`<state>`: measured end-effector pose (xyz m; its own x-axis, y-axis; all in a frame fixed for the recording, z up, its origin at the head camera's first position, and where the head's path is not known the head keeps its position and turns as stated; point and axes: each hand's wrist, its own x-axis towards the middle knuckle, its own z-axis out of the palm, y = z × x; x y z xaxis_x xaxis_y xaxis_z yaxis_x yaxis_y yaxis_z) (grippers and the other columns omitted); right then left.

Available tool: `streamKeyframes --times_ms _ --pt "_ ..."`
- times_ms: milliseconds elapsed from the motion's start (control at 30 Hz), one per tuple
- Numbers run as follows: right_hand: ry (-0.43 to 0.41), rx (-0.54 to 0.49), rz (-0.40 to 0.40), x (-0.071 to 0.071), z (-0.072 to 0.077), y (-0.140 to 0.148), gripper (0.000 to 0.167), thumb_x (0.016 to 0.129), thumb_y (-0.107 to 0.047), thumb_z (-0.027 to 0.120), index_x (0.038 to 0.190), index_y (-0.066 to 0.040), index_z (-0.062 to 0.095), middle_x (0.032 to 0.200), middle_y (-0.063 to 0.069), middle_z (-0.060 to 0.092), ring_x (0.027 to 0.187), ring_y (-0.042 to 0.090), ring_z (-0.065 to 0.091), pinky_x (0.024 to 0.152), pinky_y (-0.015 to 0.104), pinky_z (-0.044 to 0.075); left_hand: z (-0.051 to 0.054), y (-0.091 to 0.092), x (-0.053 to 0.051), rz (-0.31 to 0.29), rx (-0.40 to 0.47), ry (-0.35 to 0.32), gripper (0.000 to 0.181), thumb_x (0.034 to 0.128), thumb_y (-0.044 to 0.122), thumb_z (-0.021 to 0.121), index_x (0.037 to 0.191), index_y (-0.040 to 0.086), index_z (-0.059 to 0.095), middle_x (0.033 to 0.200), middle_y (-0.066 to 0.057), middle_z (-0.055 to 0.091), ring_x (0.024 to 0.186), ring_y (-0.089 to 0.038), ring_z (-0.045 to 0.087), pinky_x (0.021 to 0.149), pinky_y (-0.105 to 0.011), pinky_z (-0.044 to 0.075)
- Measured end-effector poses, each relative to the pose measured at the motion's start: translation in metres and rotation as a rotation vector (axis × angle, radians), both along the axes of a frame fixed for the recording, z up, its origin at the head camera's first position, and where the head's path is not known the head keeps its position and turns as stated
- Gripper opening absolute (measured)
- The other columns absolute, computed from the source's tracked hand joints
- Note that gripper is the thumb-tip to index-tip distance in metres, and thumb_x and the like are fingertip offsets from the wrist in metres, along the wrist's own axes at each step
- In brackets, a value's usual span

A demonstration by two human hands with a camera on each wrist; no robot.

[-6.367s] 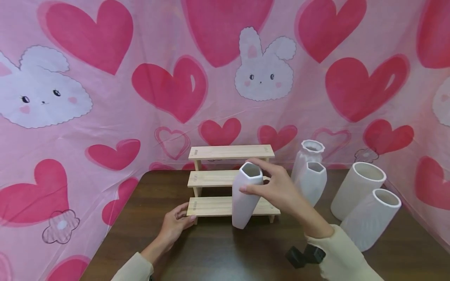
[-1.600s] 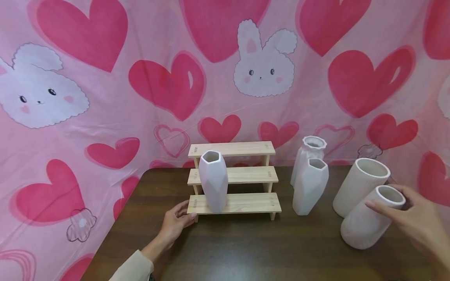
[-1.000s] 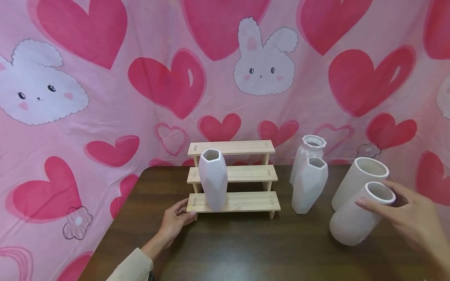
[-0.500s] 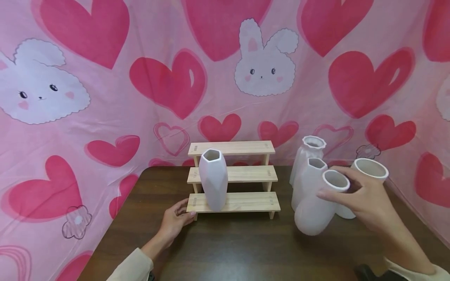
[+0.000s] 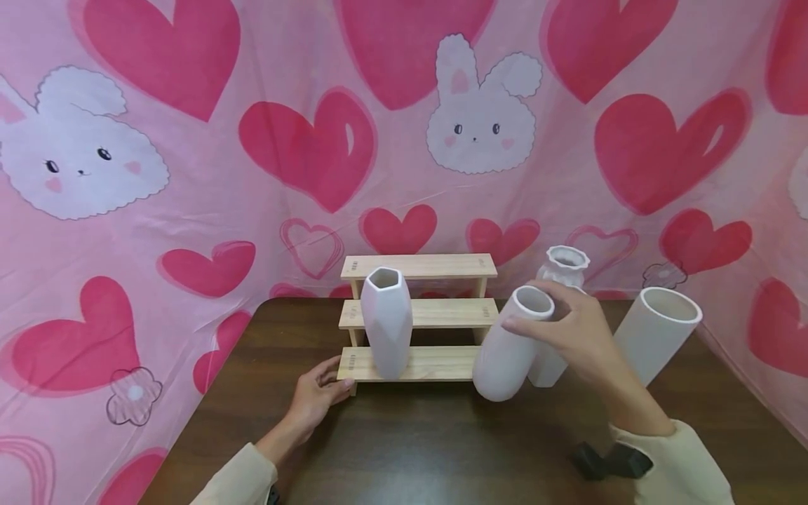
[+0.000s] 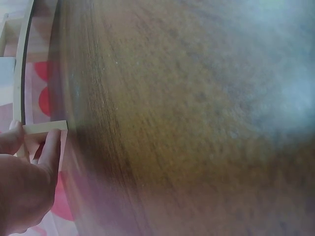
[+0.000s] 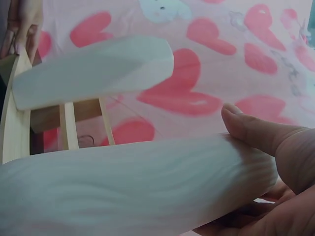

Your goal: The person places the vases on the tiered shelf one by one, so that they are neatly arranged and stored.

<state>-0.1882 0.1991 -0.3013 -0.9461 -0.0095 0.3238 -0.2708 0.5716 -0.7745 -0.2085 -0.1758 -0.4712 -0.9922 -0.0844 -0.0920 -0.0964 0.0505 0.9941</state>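
Note:
My right hand [image 5: 581, 333] grips a white rounded vase [image 5: 505, 358] near its mouth, thumb on one side and fingers on the other. The vase tilts in front of the right end of a three-tier wooden display stand [image 5: 435, 361]; wavy ridges [image 7: 128, 191] show on its side in the right wrist view. At the stand's lowest step, my left hand [image 5: 313, 396] holds the left end, thumb on top and fingers at the leg [image 6: 47, 129]. A white faceted vase [image 5: 386, 322] with a five-sided mouth stands on the left part of that step.
Behind the held vase are a white vase with a scalloped rim [image 5: 562, 270] and a second faceted vase [image 5: 548, 368], mostly hidden. A wide white cylindrical vase [image 5: 656, 333] stands further right on the dark wooden table [image 5: 404, 449]. A pink heart-print cloth [image 5: 404, 189] hangs behind.
Earlier, my right hand brought the faceted vase to the stand's lowest step and let go. It then took hold of the rounded vase at far right and carried it left. My left hand stayed put.

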Motion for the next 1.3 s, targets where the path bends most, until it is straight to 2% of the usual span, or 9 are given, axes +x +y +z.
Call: streamKeyframes --times_ms 133,333,600,800,1300 --pt "0.003 -0.008 0.027 -0.011 0.003 -0.016 0.062 0.074 -0.045 0.082 0.124 -0.016 0.062 0.111 0.007 0.065 0.099 0.026 0.059 0.082 0.048 0.056 0.001 0.000 -0.001 0.003 -0.004 0.004 0.055 0.0876 -0.001 0.067 0.138 -0.001 0.046 0.110 -0.021 0.065 0.097 -0.029 0.067 0.083 -0.041 0.059" --pt "0.033 -0.028 0.079 -0.028 0.002 -0.034 0.063 0.073 -0.041 0.084 0.124 -0.012 0.062 0.111 0.007 0.066 0.099 0.023 0.059 0.082 0.041 0.056 0.001 0.000 -0.001 0.000 -0.011 0.015 0.054 0.0884 -0.003 0.065 0.138 -0.002 0.046 0.110 -0.022 0.064 0.097 -0.030 0.066 0.083 -0.041 0.058" --pt "0.030 -0.034 0.095 -0.044 0.000 -0.051 0.062 0.071 -0.039 0.086 0.123 -0.013 0.063 0.106 0.006 0.068 0.095 0.023 0.060 0.080 0.038 0.057 0.000 0.003 0.000 -0.010 -0.020 0.024 0.053 0.0889 -0.001 0.065 0.138 -0.002 0.046 0.109 -0.022 0.064 0.097 -0.029 0.067 0.083 -0.041 0.058" --pt "0.015 -0.005 0.108 -0.050 0.001 -0.059 0.058 0.069 -0.039 0.087 0.117 -0.014 0.066 0.102 0.004 0.068 0.091 0.022 0.061 0.078 0.037 0.057 0.000 0.003 0.001 -0.008 -0.015 0.013 0.054 0.0885 0.000 0.066 0.138 -0.003 0.045 0.111 -0.023 0.064 0.097 -0.029 0.067 0.082 -0.040 0.059" --pt "-0.040 0.050 0.160 -0.057 0.000 -0.064 0.062 0.073 -0.040 0.084 0.123 -0.015 0.057 0.109 0.007 0.064 0.097 0.026 0.060 0.086 0.046 0.056 0.000 0.001 0.001 -0.005 -0.013 0.030 0.054 0.0885 -0.001 0.066 0.138 -0.004 0.045 0.111 -0.024 0.064 0.098 -0.031 0.066 0.082 -0.041 0.059"
